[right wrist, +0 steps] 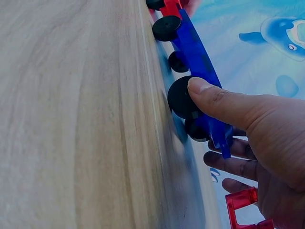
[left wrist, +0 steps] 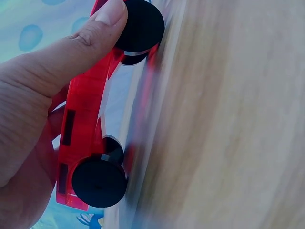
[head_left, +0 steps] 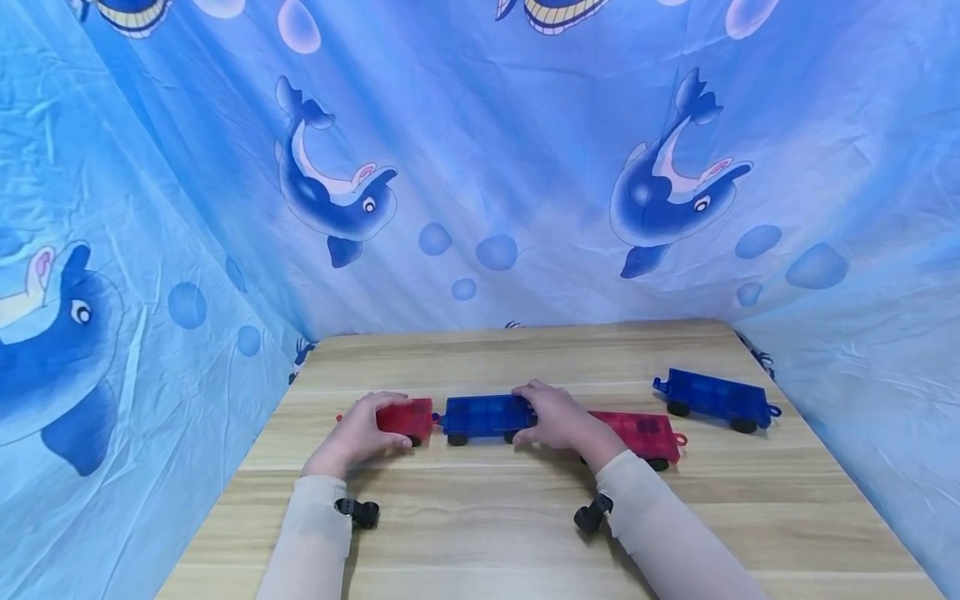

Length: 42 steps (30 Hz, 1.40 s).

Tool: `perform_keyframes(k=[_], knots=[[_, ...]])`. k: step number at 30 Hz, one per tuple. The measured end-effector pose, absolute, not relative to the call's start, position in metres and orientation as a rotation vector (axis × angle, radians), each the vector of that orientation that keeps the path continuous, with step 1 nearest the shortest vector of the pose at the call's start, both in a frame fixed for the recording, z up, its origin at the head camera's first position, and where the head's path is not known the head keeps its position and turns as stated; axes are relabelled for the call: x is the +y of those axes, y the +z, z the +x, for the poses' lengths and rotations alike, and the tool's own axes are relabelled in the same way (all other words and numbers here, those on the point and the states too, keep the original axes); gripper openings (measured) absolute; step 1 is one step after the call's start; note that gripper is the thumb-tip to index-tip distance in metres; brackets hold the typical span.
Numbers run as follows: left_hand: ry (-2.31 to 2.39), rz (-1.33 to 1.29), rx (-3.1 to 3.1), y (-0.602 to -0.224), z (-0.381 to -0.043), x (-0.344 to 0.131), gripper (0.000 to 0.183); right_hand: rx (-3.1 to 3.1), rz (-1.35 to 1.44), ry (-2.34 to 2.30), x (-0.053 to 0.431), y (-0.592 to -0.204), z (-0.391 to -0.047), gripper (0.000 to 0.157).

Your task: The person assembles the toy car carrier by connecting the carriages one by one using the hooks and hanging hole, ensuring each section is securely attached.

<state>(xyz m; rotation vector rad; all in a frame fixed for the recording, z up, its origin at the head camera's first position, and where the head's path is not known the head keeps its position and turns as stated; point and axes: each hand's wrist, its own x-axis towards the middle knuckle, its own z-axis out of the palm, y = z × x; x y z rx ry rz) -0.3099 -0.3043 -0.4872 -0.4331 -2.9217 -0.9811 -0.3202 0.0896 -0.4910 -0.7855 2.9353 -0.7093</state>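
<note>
My left hand grips a red toy train wagon across its body, with the thumb over a black wheel in the left wrist view. Just to its right stands a blue toy train wagon, its hook right at the red wagon's end. The right hand holds the blue wagon's right end between thumb and fingers; its thumb lies on a wheel in the right wrist view. Both wagons are upright, in line along the table.
A second red wagon stands partly behind the right hand and wrist. Farther right and back is another blue wagon, set at a slant. The wooden table meets a dolphin-printed curtain at the back and sides.
</note>
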Motion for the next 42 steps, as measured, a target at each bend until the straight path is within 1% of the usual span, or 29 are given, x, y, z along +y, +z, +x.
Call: perform_keyframes(k=[11, 19, 34, 37, 42], knots=[[-0.997, -0.437, -2.921, -0.487, -0.309, -0.308, 0.077, 2.942, -0.777, -0.702, 0.088, -0.492, -0.319, 0.091], [-0.992, -0.449, -2.919, -0.488, -0.311, -0.310, 0.077, 2.943, -0.793, -0.692, 0.088, -0.491, -0.319, 0.090], [-0.962, -0.515, -2.910, -0.488, -0.315, -0.310, 0.079, 2.928, -0.794, -0.720, 0.088, -0.489, -0.317, 0.092], [-0.952, -0.517, -2.911, -0.487, -0.315, -0.310, 0.080, 2.926, -0.811, -0.719, 0.088, -0.487, -0.317, 0.092], [-0.917, -0.509, -2.904, -0.484, -0.314, -0.308, 0.087, 2.923, -0.826, -0.743, 0.092, -0.482, -0.317, 0.095]])
